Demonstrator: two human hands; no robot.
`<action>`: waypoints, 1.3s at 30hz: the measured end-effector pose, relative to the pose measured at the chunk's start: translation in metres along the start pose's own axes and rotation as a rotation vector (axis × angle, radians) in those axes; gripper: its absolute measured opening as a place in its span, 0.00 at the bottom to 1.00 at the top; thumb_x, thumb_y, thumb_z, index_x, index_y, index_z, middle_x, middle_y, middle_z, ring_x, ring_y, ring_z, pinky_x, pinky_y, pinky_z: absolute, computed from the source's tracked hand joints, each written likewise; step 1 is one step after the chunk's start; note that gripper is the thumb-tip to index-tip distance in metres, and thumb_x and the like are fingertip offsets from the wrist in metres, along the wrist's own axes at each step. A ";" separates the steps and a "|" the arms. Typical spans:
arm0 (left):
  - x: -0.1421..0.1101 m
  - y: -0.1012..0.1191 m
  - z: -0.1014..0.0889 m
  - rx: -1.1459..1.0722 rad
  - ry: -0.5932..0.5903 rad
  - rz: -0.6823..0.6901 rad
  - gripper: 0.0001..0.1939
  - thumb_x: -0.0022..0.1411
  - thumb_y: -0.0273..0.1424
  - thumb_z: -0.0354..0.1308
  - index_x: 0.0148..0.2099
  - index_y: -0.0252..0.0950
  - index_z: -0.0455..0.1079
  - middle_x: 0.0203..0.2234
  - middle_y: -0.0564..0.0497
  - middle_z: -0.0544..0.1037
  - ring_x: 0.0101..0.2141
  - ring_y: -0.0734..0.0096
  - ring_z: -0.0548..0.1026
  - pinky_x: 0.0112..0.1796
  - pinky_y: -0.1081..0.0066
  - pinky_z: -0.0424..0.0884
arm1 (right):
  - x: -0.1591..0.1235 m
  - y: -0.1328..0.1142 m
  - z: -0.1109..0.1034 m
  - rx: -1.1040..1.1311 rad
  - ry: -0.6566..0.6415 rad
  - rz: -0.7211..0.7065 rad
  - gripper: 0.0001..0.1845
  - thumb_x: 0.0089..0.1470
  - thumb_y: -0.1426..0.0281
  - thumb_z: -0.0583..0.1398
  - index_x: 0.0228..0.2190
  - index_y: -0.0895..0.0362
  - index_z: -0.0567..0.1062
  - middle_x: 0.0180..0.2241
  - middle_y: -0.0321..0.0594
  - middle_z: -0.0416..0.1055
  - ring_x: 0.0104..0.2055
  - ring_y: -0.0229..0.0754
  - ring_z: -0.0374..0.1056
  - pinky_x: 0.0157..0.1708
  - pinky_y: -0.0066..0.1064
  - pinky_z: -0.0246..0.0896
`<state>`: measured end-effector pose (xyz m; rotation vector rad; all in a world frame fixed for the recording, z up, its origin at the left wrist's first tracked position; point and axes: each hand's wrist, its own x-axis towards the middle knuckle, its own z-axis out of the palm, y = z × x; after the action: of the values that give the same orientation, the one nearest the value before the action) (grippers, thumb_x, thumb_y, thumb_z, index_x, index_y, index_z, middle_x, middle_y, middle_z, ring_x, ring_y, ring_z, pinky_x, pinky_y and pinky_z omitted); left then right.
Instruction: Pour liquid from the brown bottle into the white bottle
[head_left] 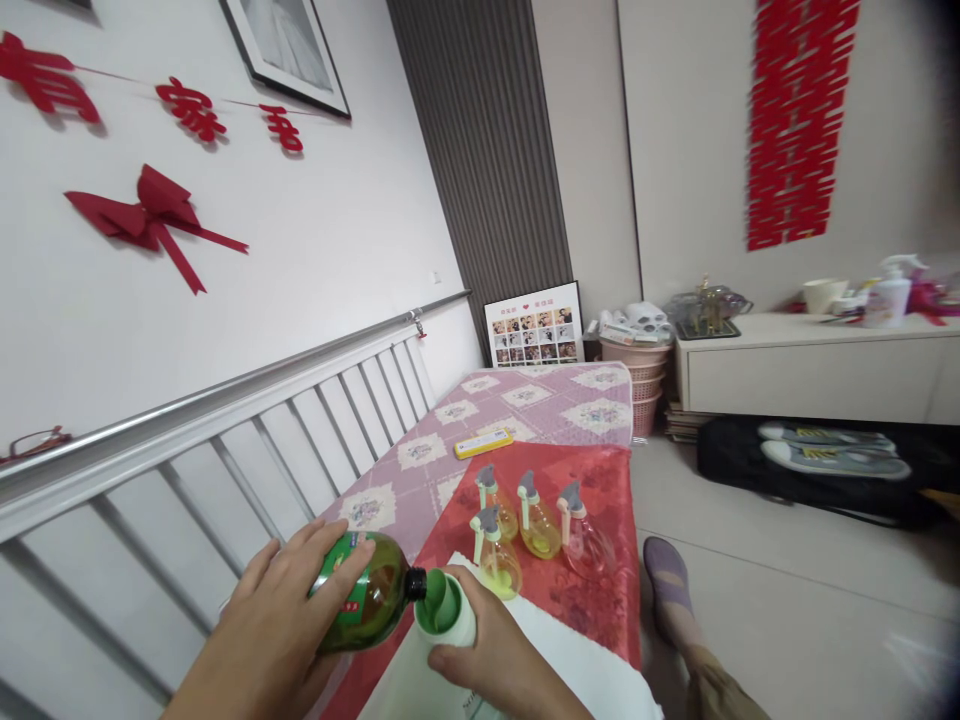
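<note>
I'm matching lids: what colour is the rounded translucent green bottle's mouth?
The mouth is black, clearest in the head view.

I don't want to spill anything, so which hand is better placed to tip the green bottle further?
Probably your left hand: it grips the green bottle, whose black neck sits at the opening of the white container. Your right hand is busy holding that container.

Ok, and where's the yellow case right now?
In the head view, the yellow case lies on the floral cover at the red cloth's far left corner, beyond the spray bottles.
</note>
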<state>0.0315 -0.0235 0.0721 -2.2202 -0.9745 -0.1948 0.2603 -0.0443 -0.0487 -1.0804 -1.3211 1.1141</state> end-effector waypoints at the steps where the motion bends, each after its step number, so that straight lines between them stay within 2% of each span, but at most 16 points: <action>1: 0.000 0.000 -0.001 0.003 -0.005 -0.002 0.37 0.52 0.22 0.55 0.63 0.54 0.60 0.59 0.48 0.72 0.58 0.54 0.70 0.56 0.49 0.66 | 0.000 -0.001 0.000 -0.002 0.000 0.002 0.27 0.36 0.77 0.64 0.42 0.51 0.74 0.37 0.31 0.73 0.41 0.43 0.70 0.41 0.30 0.64; 16: 0.005 0.004 -0.011 0.039 -0.056 -0.014 0.37 0.52 0.20 0.53 0.62 0.54 0.62 0.59 0.48 0.73 0.59 0.54 0.70 0.55 0.47 0.68 | 0.001 0.000 0.000 -0.025 -0.006 -0.018 0.27 0.37 0.77 0.64 0.43 0.51 0.73 0.38 0.31 0.74 0.42 0.43 0.70 0.43 0.32 0.63; 32: 0.003 0.000 -0.002 0.037 -0.050 -0.012 0.37 0.54 0.21 0.54 0.63 0.56 0.61 0.60 0.49 0.72 0.60 0.55 0.68 0.57 0.47 0.66 | 0.001 0.000 0.000 -0.017 -0.001 -0.019 0.27 0.36 0.77 0.64 0.43 0.52 0.73 0.37 0.31 0.73 0.41 0.43 0.70 0.42 0.30 0.64; 35: 0.003 -0.002 0.001 0.024 -0.048 0.027 0.39 0.52 0.21 0.54 0.64 0.57 0.60 0.60 0.48 0.73 0.59 0.52 0.70 0.55 0.46 0.68 | 0.000 0.000 0.000 -0.016 0.000 -0.012 0.27 0.36 0.77 0.64 0.42 0.52 0.73 0.37 0.31 0.74 0.41 0.43 0.70 0.42 0.30 0.64; 39: 0.004 0.001 -0.002 0.019 -0.048 0.005 0.37 0.52 0.21 0.53 0.63 0.56 0.61 0.60 0.48 0.72 0.59 0.52 0.69 0.55 0.46 0.67 | 0.000 -0.001 -0.001 -0.024 0.000 -0.003 0.27 0.35 0.77 0.64 0.42 0.52 0.73 0.37 0.31 0.73 0.41 0.43 0.70 0.42 0.31 0.64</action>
<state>0.0352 -0.0227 0.0743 -2.2192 -0.9929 -0.1302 0.2612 -0.0445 -0.0472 -1.0956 -1.3386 1.0982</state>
